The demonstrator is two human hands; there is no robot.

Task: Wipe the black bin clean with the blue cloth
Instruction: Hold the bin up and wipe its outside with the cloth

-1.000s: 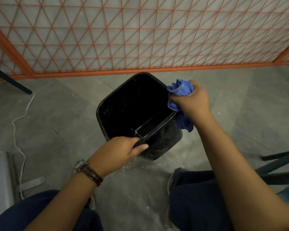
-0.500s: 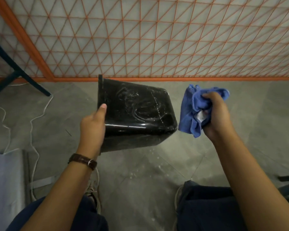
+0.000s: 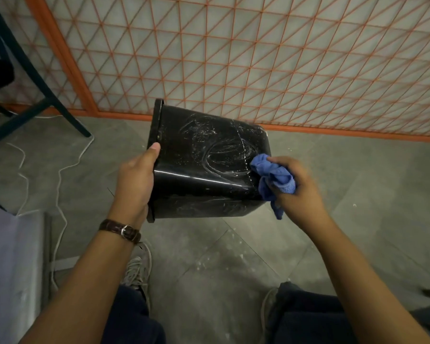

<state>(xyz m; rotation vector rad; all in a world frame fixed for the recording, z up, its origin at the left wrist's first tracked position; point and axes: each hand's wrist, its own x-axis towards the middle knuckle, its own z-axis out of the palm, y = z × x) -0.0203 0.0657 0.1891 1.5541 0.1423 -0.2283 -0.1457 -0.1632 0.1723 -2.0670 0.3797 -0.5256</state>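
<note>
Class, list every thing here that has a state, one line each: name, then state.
black bin: tipped on its side, mouth leftward, wall streaked white.
blue cloth: bunched, touching the bin's base end.
left hand: grips the bin's rim.
right hand: grips the blue cloth.
wristwatch: strapped on the left wrist.

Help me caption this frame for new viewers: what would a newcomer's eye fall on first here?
The black bin at centre draws the eye first, tipped on its side with white smears swirled over its glossy wall, while the left hand holds its rim. At its right end the right hand presses a bunched blue cloth against it. Behind, an orange lattice screen fills the upper picture.
</note>
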